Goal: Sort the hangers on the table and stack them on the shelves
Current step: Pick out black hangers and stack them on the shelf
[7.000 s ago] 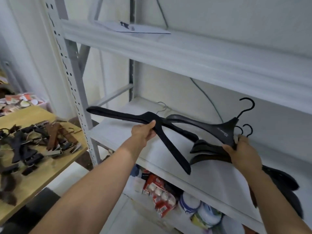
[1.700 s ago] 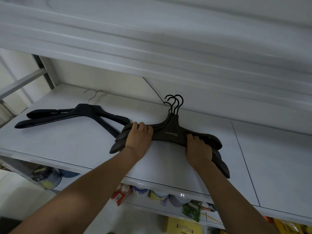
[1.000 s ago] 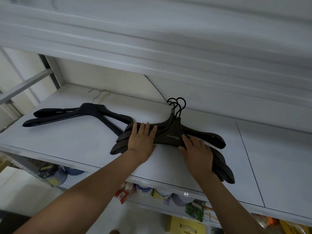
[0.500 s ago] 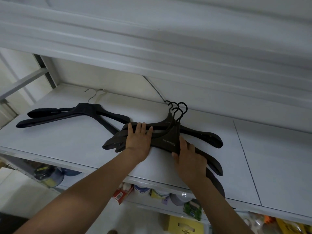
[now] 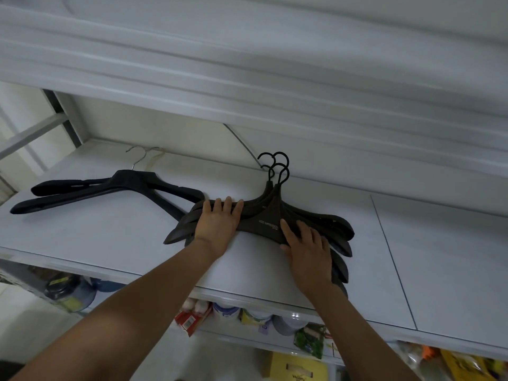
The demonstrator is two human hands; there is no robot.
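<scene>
Brown hanger stack [image 5: 268, 224], shelf [image 5: 115, 237]: re-squared since half-second prior; left hand [image 5: 218, 224], right hand [image 5: 309, 250] pressed flat, grips released. Stack nearly settled.

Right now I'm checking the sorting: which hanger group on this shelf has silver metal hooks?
The black pair at the left: its hooks are thin silver wire. The brown stack under both hands has black hooks.

White metal shelving [image 5: 428, 270] stands before me against a pale wall [image 5: 154, 125]. An upper shelf [image 5: 247, 64] overhangs it; packets and jars [image 5: 247, 317] crowd the tier below.
</scene>
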